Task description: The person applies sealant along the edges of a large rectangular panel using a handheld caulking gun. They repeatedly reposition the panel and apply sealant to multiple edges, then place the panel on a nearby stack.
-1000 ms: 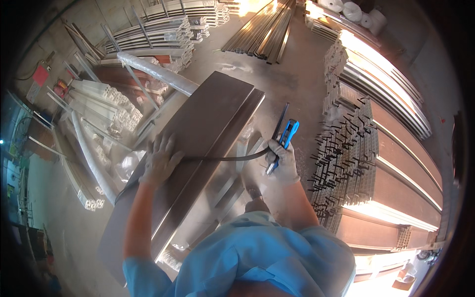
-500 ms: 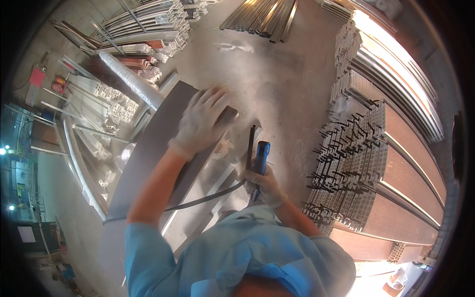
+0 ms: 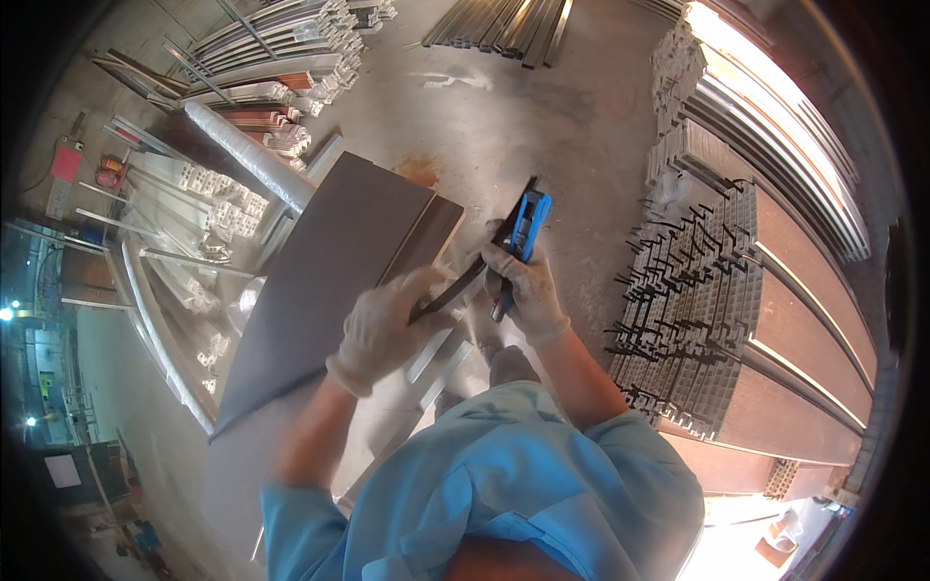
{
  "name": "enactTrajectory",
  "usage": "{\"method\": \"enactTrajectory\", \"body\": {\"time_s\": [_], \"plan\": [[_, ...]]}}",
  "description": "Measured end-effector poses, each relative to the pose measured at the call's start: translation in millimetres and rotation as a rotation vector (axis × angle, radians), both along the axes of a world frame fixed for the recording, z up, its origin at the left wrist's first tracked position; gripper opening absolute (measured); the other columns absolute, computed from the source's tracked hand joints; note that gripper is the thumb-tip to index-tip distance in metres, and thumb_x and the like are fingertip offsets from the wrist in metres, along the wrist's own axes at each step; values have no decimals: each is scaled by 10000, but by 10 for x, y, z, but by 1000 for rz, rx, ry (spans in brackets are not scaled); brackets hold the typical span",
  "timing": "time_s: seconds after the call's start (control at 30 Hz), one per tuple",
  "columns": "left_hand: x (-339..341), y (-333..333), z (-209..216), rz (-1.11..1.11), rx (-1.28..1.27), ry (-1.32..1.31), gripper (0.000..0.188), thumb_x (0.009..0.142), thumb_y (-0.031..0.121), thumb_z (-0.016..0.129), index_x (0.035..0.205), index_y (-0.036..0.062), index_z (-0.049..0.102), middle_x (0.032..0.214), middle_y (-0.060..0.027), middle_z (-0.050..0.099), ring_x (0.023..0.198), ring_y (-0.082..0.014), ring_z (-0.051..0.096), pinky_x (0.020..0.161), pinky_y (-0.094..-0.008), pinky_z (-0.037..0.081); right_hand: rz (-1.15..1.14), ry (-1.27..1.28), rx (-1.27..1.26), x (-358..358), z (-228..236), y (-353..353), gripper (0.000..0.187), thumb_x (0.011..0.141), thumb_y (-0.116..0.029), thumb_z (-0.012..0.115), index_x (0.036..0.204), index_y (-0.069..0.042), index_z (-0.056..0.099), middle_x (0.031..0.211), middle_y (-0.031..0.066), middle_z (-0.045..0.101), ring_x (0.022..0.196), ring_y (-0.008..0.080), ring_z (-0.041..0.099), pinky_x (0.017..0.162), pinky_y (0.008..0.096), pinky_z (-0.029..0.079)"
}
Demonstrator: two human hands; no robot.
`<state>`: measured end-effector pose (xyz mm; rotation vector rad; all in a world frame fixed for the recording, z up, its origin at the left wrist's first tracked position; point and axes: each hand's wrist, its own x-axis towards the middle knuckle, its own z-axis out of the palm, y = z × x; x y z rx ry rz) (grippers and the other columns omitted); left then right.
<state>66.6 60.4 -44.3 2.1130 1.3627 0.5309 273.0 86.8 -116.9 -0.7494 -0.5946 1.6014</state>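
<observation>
My gloved left hand (image 3: 376,324), blurred by motion, is closed around a black strap (image 3: 453,289) beside the edge of a stack of dark grey boards (image 3: 310,261). The strap slants up from it to my gloved right hand (image 3: 531,290). That hand grips a blue-and-black hand tool (image 3: 524,230), held upright over the floor, with a length of strap standing along it. The tool's exact kind does not show. A dark band also crosses the boards near my left forearm. My fingers hide part of the tool's lower end.
Stacked hollow brown profiles (image 3: 794,368) with many black strap ends stand at right. Pale profiles (image 3: 232,198) and a plastic-wrapped roll (image 3: 242,155) lie at left. Dark metal tubes (image 3: 499,29) rest on the floor ahead. Light bars lie under the boards, near my feet.
My left hand has come off the boards' top, down and nearer, onto the strap. My right hand has risen with the tool, which has tilted and shows a wider blue part.
</observation>
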Motion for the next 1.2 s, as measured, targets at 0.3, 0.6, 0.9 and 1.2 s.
{"method": "enactTrajectory", "body": {"time_s": [0.3,0.6,0.9,1.2], "plan": [[-142,-388,-379,426,504,198,200,845,81,737,1042,105,713,906,-106,656,733,-302,661,653,-387,527,-81,-208,22,-94,-73,627,307,918,-119,741,1173,-31,595,791,-7,607,616,86,604,525,226,478],[-264,-415,-441,391,542,401,229,827,203,748,1037,120,710,900,-74,654,796,-276,647,703,-399,498,60,-456,116,-88,-59,1087,237,876,-187,800,943,-50,618,712,-18,590,566,62,536,492,218,433],[-209,-365,-497,499,703,517,158,804,143,743,952,162,690,830,-3,610,808,-226,604,777,-421,426,99,-440,74,-245,-179,1302,236,857,-202,817,893,-65,628,722,-15,606,580,60,523,518,207,419],[-199,-302,-489,501,699,526,147,807,150,740,916,158,642,790,-3,569,819,-230,588,790,-418,422,25,-368,42,-332,-230,1281,251,865,-243,817,893,-61,646,766,-16,633,676,68,575,637,218,471]]}}
